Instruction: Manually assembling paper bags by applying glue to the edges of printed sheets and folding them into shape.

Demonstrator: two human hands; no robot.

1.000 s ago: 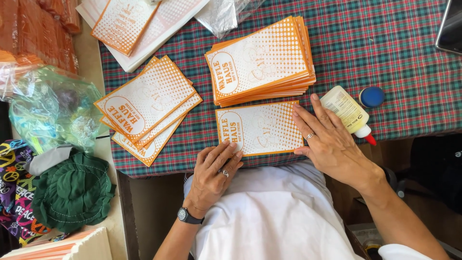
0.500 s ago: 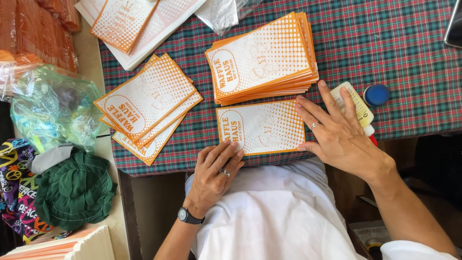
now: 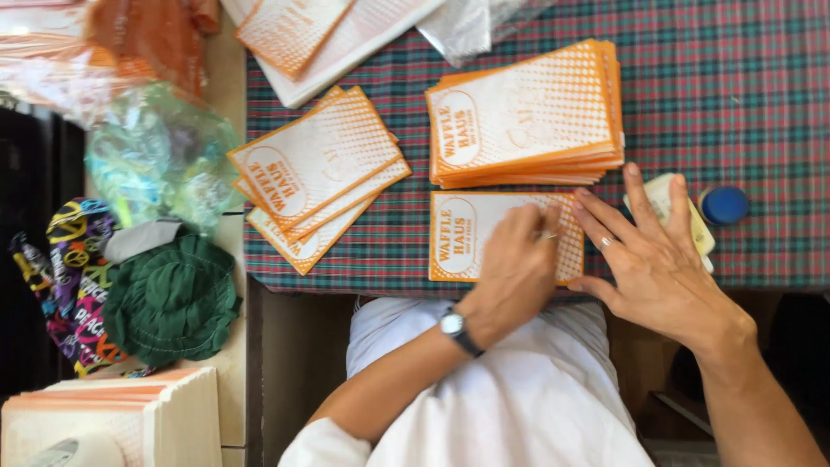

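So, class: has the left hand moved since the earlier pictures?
Yes. The left hand has slid rightward and up onto the single bag, away from the table's near edge, toward the right hand.

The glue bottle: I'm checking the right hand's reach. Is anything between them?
Nothing visible: the right hand already lies over the glue bottle, fingers spread across it. Its blue cap sits apart, beside.

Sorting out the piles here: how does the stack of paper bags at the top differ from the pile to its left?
The top stack is thick and squared up, edges aligned; the left pile is thin and fanned out. The top stack lies square to the table edge; the left pile lies tilted. The top stack sits just above the single bag under the left hand; the left pile lies apart. Both are orange-and-white printed bags on the plaid cloth.
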